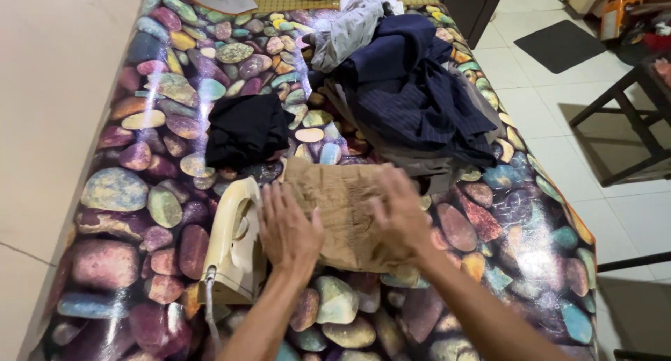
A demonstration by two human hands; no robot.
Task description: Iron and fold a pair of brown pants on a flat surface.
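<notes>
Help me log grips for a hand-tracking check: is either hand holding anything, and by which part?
Nothing is gripped. Left hand and right hand lie flat, palms down, on the folded tan cloth.

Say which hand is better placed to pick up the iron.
Probably the left hand: it lies flat on the tan cloth right beside the cream iron. The right hand is farther across.

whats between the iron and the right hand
In the head view, the left hand and the tan cloth lie between the iron and the right hand. Both hands rest flat on the cloth.
</notes>
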